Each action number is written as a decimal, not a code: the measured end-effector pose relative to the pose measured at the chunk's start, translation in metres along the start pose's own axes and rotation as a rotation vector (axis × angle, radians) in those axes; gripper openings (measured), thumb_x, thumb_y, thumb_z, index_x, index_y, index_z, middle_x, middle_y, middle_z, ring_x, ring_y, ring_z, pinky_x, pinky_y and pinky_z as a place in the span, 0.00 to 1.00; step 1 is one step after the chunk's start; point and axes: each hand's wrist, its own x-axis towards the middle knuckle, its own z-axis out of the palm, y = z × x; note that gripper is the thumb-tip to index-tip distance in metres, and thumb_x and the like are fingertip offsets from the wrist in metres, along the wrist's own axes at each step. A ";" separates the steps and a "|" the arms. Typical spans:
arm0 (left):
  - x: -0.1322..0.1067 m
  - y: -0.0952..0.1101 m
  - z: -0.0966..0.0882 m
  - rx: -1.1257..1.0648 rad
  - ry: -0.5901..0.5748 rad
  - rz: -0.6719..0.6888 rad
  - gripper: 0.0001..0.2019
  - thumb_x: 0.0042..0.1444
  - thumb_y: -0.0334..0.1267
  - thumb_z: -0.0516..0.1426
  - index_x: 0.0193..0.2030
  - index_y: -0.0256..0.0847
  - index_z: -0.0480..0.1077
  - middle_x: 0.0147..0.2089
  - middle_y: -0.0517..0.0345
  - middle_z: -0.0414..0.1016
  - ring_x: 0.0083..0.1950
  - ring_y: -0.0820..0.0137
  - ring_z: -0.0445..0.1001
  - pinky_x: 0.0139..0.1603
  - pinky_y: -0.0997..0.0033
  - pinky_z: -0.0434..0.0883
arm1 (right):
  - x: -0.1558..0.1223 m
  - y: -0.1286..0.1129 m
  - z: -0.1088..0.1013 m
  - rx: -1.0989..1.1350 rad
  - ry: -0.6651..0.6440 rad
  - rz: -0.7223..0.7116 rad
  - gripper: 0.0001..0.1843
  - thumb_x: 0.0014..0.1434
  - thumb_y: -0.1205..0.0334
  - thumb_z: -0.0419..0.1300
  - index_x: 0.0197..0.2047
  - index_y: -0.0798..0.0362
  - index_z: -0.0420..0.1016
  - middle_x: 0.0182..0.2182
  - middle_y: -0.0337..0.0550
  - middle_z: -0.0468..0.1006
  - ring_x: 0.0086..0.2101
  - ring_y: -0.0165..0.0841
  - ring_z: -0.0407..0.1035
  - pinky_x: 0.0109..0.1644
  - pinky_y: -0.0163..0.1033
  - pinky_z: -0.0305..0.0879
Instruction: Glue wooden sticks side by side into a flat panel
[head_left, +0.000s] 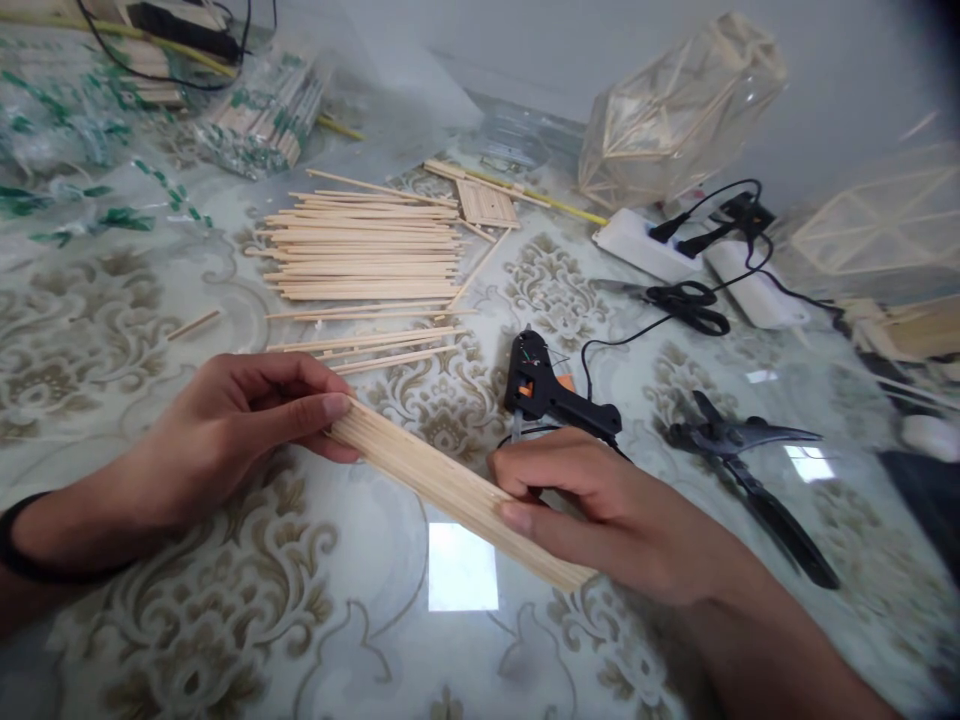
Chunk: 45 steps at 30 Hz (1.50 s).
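Observation:
A flat strip of wooden sticks [439,485], lying side by side, slants down to the right above the table. My left hand [262,420] pinches its upper left end between thumb and fingers. Nearer its lower right end, my right hand [592,510] grips the strip, thumb on top and fingers curled at the far edge. Just beyond my right hand lies a black hot glue gun [551,385] on its side. Past my left hand are several loose wooden sticks [397,345] and a larger pile of sticks [367,245].
Pliers-like cutters [750,460] and black-handled scissors [686,303] lie at the right. Behind them is a white power strip [645,243] with plugs and cords. Clear-covered stick frames [675,120] stand at the back right; bagged sticks [266,105] lie at the back left.

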 end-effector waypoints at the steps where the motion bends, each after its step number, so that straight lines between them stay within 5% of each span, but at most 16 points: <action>1: 0.000 0.000 0.000 -0.004 -0.001 0.002 0.08 0.57 0.40 0.74 0.34 0.38 0.84 0.32 0.61 0.83 0.32 0.77 0.83 0.35 0.91 0.79 | 0.000 0.000 0.000 -0.002 0.002 0.001 0.22 0.73 0.58 0.55 0.28 0.47 0.52 0.23 0.29 0.53 0.23 0.28 0.50 0.28 0.38 0.50; 19: 0.000 -0.001 0.000 -0.030 0.055 0.011 0.09 0.55 0.41 0.75 0.35 0.40 0.83 0.34 0.63 0.81 0.32 0.77 0.81 0.37 0.86 0.82 | -0.001 0.001 -0.006 -0.111 0.045 -0.048 0.23 0.77 0.55 0.56 0.29 0.48 0.56 0.24 0.28 0.53 0.24 0.26 0.52 0.30 0.38 0.49; 27: 0.000 0.001 -0.001 -0.003 0.035 0.019 0.10 0.57 0.42 0.74 0.34 0.38 0.82 0.32 0.63 0.79 0.31 0.78 0.81 0.35 0.88 0.81 | -0.005 0.004 -0.010 -0.063 0.027 -0.010 0.29 0.72 0.35 0.59 0.30 0.49 0.63 0.23 0.29 0.60 0.24 0.26 0.56 0.28 0.35 0.52; 34: 0.002 -0.003 -0.002 0.048 -0.050 0.066 0.10 0.59 0.42 0.72 0.36 0.38 0.83 0.33 0.60 0.81 0.33 0.75 0.82 0.36 0.85 0.83 | -0.001 0.001 -0.001 -0.161 0.026 -0.010 0.19 0.74 0.57 0.57 0.30 0.47 0.58 0.23 0.28 0.58 0.23 0.26 0.55 0.29 0.35 0.53; 45: -0.002 -0.006 -0.007 0.060 -0.105 0.066 0.09 0.63 0.40 0.71 0.39 0.35 0.82 0.37 0.58 0.82 0.37 0.72 0.85 0.42 0.78 0.86 | 0.002 0.005 0.006 -0.125 -0.014 -0.065 0.20 0.72 0.63 0.55 0.29 0.48 0.52 0.23 0.29 0.54 0.23 0.26 0.53 0.29 0.36 0.50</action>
